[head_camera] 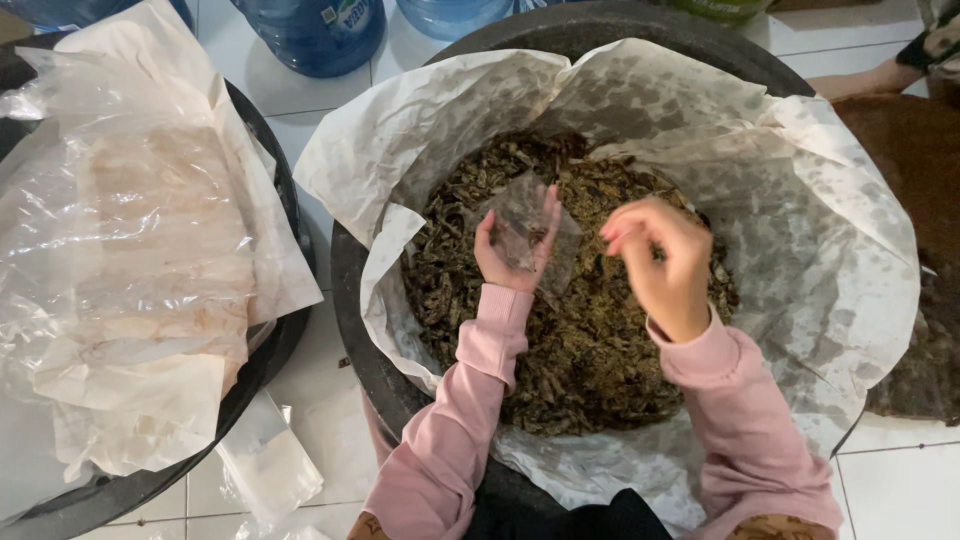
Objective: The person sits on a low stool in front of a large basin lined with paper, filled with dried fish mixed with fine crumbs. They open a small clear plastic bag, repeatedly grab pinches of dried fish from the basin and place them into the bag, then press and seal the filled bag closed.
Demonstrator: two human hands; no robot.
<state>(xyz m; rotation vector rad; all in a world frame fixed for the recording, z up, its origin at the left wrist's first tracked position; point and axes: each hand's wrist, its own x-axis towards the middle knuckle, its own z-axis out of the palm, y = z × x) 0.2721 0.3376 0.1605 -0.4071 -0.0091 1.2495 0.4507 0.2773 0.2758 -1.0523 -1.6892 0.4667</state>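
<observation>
Our left hand [512, 250] clamps the clear pouch [528, 232] upright while our right hand [665, 262], fingers pinched together at three o'clock, should drop dried leaves [590, 350] squarely into its mouth.

The blue water jugs [318, 30] are cut off by the frame's top edge, the left basin [262, 355] by its left edge, and the paper liner [810, 200] hides the big tub's inner wall.

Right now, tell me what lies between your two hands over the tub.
In the head view, only the dark dried bits below show between the left hand, holding a clear small bag, and the right hand.
</observation>
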